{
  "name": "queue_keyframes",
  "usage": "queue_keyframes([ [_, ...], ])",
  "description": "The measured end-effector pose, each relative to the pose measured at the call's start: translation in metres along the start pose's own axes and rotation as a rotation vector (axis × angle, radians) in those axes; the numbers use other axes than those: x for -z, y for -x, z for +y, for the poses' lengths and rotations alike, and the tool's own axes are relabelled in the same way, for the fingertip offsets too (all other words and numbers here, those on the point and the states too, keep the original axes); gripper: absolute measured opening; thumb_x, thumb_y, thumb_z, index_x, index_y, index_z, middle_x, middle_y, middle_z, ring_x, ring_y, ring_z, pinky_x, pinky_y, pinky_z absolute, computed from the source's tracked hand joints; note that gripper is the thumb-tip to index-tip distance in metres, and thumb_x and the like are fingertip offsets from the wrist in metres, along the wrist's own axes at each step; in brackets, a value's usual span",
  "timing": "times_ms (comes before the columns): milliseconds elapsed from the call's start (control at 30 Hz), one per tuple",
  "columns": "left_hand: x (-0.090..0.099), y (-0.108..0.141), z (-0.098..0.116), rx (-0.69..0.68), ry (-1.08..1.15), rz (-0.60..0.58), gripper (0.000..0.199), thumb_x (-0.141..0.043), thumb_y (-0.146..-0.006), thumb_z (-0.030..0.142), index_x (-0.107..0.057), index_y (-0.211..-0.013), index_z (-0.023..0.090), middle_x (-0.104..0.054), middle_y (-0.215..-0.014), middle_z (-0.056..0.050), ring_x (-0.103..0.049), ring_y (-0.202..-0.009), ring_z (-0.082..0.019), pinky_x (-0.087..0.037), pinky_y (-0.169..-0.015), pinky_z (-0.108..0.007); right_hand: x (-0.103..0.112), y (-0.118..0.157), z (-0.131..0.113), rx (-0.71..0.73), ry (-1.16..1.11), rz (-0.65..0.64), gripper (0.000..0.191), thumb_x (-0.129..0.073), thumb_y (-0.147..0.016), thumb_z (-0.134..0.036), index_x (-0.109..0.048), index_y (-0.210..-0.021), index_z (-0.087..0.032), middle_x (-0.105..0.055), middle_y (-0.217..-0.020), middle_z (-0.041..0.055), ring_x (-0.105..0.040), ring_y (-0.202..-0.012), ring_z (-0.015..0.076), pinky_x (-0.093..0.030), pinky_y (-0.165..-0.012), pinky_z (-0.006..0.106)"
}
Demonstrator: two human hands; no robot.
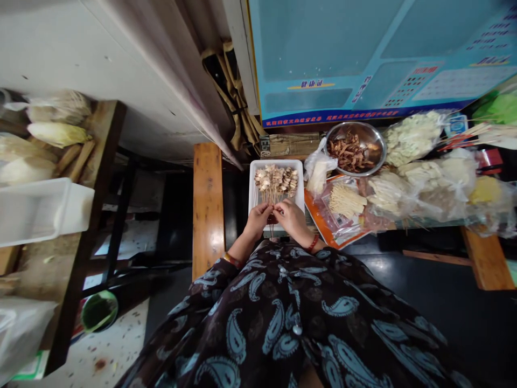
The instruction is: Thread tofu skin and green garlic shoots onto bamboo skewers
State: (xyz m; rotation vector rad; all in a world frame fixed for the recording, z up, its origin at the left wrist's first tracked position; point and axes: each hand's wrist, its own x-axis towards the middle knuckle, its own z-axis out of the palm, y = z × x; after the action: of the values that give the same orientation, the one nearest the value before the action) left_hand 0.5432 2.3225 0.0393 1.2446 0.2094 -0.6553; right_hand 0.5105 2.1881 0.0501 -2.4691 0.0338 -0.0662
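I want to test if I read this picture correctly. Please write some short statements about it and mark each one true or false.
1. The left hand and the right hand both hold skewers. True.
2. The metal bowl stands left of the white tray. False: it stands to the right.
3. Brown strips lie in the metal bowl. True.
4. The skewers' food ends point toward the person. False: they point away.
5. A wooden bench is left of the white tray. True.
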Motion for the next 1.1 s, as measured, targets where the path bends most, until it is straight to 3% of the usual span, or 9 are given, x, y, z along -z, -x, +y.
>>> queue_keyframes([
  [233,0.008,-0.002,-0.005,0.017,0.01,0.011,0.028,-0.077,-0.072,0.039,-0.064,-0.075,0.014,-0.062,-0.066,0.001,-0.057,-0.055,-0.009,-0.053,-0.056,-0.023,-0.001,-0.002,-0.007,0.055,0.15,-0.103,0.01,-0.06,-0.094,-0.024,-0.068,-0.09,-0.02,-0.064,-0.09,0.0063,-0.06,-0.087,0.0211,-0.045,-0.077,0.03],
  [500,0.004,-0.01,-0.004,0.072,0.016,-0.047,0.031,-0.081,-0.068,0.039,-0.068,-0.078,0.013,-0.065,-0.069,0.0,-0.06,-0.059,-0.011,-0.055,-0.06,-0.025,0.013,-0.006,-0.011,0.029,0.315,-0.187,0.013,-0.059,-0.095,-0.024,-0.069,-0.097,-0.018,-0.065,-0.096,0.0091,-0.06,-0.091,0.0238,-0.045,-0.077,0.033],
  [667,0.002,-0.016,-0.004,0.087,0.012,-0.059,0.038,-0.084,-0.064,0.042,-0.067,-0.078,0.012,-0.066,-0.067,0.0,-0.06,-0.057,-0.011,-0.055,-0.058,-0.025,0.013,-0.006,-0.006,0.044,0.294,-0.21,0.014,-0.061,-0.093,-0.023,-0.069,-0.103,-0.017,-0.065,-0.101,0.0104,-0.06,-0.095,0.0245,-0.047,-0.081,0.034],
  [767,0.006,-0.019,-0.003,0.094,0.017,-0.041,0.037,-0.084,-0.066,0.04,-0.066,-0.08,0.012,-0.068,-0.068,-0.002,-0.063,-0.057,-0.011,-0.055,-0.059,-0.025,0.008,-0.01,0.009,-0.009,0.034,-0.205,0.013,-0.064,-0.09,-0.021,-0.072,-0.1,-0.02,-0.068,-0.1,0.0074,-0.063,-0.093,0.0208,-0.049,-0.082,0.031],
  [867,0.016,-0.018,0.0,0.106,0.035,-0.018,0.034,-0.082,-0.07,0.036,-0.064,-0.085,0.012,-0.07,-0.07,-0.003,-0.067,-0.06,-0.014,-0.057,-0.063,-0.028,0.003,-0.018,0.037,-0.202,-0.299,-0.112,0.013,-0.064,-0.087,-0.021,-0.075,-0.094,-0.022,-0.073,-0.1,0.0045,-0.066,-0.096,0.0188,-0.05,-0.089,0.03],
  [933,0.022,-0.016,0.003,0.109,0.05,-0.006,0.032,-0.081,-0.073,0.034,-0.063,-0.088,0.012,-0.072,-0.074,-0.005,-0.069,-0.063,-0.015,-0.058,-0.065,-0.03,0.0,-0.023,0.06,-0.314,-0.368,-0.055,0.017,-0.059,-0.087,-0.021,-0.075,-0.094,-0.021,-0.075,-0.101,0.0051,-0.068,-0.097,0.019,-0.05,-0.09,0.031],
  [1100,0.033,-0.007,0.008,0.111,0.097,0.026,0.03,-0.08,-0.074,0.031,-0.064,-0.089,0.011,-0.073,-0.077,-0.007,-0.071,-0.065,-0.016,-0.057,-0.066,-0.029,-0.021,-0.03,0.102,-0.497,-0.429,-0.08,0.023,-0.055,-0.084,-0.023,-0.074,-0.094,-0.016,-0.075,-0.083,0.0036,-0.068,-0.071,0.0161,-0.054,-0.07,0.027],
])
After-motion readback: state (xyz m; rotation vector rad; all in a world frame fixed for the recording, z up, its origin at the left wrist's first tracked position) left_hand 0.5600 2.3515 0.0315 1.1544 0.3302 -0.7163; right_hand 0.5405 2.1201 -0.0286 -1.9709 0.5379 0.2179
